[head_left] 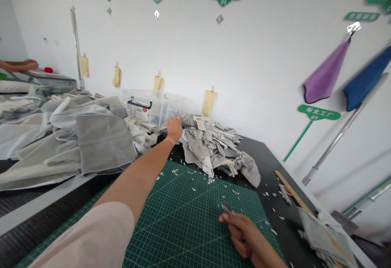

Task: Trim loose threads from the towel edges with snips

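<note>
Right grip (242,232) has a small silver metal tool (227,208), left grip (174,128) is at the rumpled grey cloth heap (210,143), can't tell if grabbing.

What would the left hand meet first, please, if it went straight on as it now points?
Probably the clear plastic storage box, though depth is unclear; the grey cloth pile lies just right of the left hand.
</note>
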`<state>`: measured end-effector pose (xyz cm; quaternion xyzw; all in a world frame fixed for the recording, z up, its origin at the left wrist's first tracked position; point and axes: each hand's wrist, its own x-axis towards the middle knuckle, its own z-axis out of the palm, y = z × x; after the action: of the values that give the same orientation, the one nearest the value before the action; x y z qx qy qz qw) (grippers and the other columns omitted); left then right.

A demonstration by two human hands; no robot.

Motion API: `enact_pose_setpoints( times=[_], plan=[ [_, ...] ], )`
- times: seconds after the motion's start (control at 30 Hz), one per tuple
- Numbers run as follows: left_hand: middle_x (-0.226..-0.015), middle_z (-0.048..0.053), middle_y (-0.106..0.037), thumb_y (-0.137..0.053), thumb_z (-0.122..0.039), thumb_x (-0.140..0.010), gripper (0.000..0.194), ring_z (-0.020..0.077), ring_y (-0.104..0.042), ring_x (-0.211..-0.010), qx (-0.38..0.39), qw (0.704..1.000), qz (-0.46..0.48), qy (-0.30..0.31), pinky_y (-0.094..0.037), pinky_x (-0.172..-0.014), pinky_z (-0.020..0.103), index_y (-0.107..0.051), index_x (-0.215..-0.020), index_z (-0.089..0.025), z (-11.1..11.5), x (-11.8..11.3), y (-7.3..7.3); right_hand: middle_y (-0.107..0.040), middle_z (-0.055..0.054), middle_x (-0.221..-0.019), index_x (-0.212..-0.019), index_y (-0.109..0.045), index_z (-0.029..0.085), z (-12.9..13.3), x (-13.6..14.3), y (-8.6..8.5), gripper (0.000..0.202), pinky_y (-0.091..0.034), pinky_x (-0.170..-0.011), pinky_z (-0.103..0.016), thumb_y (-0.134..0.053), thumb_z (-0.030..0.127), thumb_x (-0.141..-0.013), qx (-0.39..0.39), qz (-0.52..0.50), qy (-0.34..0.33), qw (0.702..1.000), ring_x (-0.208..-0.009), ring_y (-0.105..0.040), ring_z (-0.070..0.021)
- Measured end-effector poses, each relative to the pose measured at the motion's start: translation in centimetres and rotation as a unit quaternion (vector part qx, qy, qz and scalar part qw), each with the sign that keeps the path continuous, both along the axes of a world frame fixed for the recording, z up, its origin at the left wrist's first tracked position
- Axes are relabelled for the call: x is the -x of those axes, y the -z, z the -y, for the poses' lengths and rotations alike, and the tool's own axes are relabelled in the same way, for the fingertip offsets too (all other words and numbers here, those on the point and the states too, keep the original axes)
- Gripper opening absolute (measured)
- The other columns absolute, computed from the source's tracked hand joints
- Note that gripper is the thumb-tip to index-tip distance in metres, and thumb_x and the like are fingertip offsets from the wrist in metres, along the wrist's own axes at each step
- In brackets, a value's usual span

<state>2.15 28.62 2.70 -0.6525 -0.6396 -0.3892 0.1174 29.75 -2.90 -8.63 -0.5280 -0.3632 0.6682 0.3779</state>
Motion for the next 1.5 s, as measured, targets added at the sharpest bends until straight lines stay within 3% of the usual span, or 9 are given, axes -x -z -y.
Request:
enact_pose_setpoints(
  times=[0.23,0.33,0.5,0.63,0.77,0.9,1.03,1.13,1.5],
  plan=[
    [-0.109,0.015,-0.062,-0.028,-0.024,-0.102,0.027,0.0260,-0.055,-0.106,-0.215,0.967,0.126,0.044,-0.040,-0.090,0.037,-0.051,-0.114,-0.017,4.0,0.1,-10.1,-0.023,0.014,-0.042,-0.089,-0.066,0.014,0.0,0.2,-0.2,0.043,-0.003,-0.030,-0.020,-0.076,0.052,-0.070,-0.006,-0.003,0.010,1.000,-0.028,-0.017,-0.0022],
    [-0.097,0.011,-0.064,-0.034,-0.025,-0.101,0.020,0.0239,-0.059,-0.093,-0.173,0.967,0.074,0.169,-0.043,-0.083,0.034,-0.052,-0.108,-0.019,8.7,-0.2,-11.2,-0.023,0.014,-0.043,-0.091,-0.066,0.014,0.3,0.1,-0.7,0.040,-0.004,-0.032,-0.020,-0.077,0.047,-0.070,-0.006,-0.024,0.037,0.999,-0.030,-0.015,-0.0017],
    [-0.092,0.006,-0.066,-0.037,-0.031,-0.101,0.021,0.0199,-0.061,-0.083,-0.051,0.932,-0.031,0.357,-0.044,-0.075,0.030,-0.054,-0.108,-0.021,19.9,-1.2,-6.9,-0.019,0.013,-0.047,-0.096,-0.065,0.014,2.3,0.5,-2.5,0.031,-0.007,-0.036,-0.020,-0.072,0.040,-0.079,-0.036,-0.122,0.081,0.989,-0.036,-0.012,-0.0019],
    [-0.084,0.002,-0.063,-0.032,-0.041,-0.102,0.031,0.0161,-0.058,-0.072,0.008,0.889,0.047,0.456,-0.044,-0.068,0.027,-0.055,-0.110,-0.023,27.6,-1.4,-3.2,-0.019,0.012,-0.048,-0.096,-0.062,0.015,5.4,1.9,-3.9,0.033,-0.008,-0.036,-0.020,-0.063,0.047,-0.087,-0.054,-0.159,0.077,0.983,-0.036,-0.012,-0.0033],
    [-0.074,-0.001,-0.057,-0.034,-0.052,-0.099,0.036,0.0135,-0.053,-0.060,0.130,0.796,0.218,0.550,-0.042,-0.059,0.024,-0.053,-0.110,-0.022,31.5,-1.7,-0.7,-0.021,0.012,-0.049,-0.093,-0.061,0.015,9.1,3.7,-4.4,0.038,-0.010,-0.036,-0.020,-0.060,0.053,-0.088,-0.055,-0.157,0.082,0.983,-0.037,-0.011,-0.0031],
    [-0.085,0.001,-0.059,-0.054,-0.048,-0.091,0.029,0.0151,-0.055,-0.075,0.122,0.738,0.302,0.590,-0.044,-0.068,0.024,-0.052,-0.100,-0.020,32.7,-1.5,1.7,-0.022,0.013,-0.049,-0.100,-0.062,0.014,11.2,5.1,-4.5,0.042,-0.010,-0.036,-0.018,-0.066,0.053,-0.084,-0.102,-0.105,0.110,0.983,-0.037,-0.012,-0.0029],
    [-0.088,0.002,-0.059,-0.049,-0.048,-0.093,0.028,0.0151,-0.055,-0.077,0.133,0.742,0.313,0.578,-0.043,-0.070,0.024,-0.052,-0.098,-0.020,33.3,-0.4,4.0,-0.021,0.014,-0.046,-0.094,-0.061,0.014,10.8,6.3,-4.6,0.051,-0.009,-0.033,-0.018,-0.072,0.059,-0.074,-0.169,0.019,0.184,0.968,-0.033,-0.016,-0.0030],
    [-0.089,0.002,-0.062,-0.047,-0.046,-0.095,0.027,0.0153,-0.057,-0.076,0.163,0.770,0.282,0.549,-0.041,-0.069,0.024,-0.052,-0.106,-0.021,34.3,0.2,4.9,-0.025,0.013,-0.045,-0.094,-0.061,0.015,10.6,7.7,-4.8,0.059,-0.011,-0.032,-0.019,-0.068,0.070,-0.072,-0.216,0.082,0.179,0.956,-0.031,-0.020,-0.0043],
    [-0.101,0.004,-0.063,-0.047,-0.021,-0.090,0.022,0.0186,-0.060,-0.082,0.103,0.892,0.129,0.422,-0.039,-0.074,0.028,-0.060,-0.106,-0.026,38.1,-1.1,5.1,-0.063,-0.002,-0.074,-0.083,-0.066,0.017,14.3,12.7,-6.5,0.040,-0.040,-0.062,-0.024,-0.066,0.057,-0.083,-0.346,0.344,0.140,0.862,-0.070,-0.054,-0.0165]
  ],
)
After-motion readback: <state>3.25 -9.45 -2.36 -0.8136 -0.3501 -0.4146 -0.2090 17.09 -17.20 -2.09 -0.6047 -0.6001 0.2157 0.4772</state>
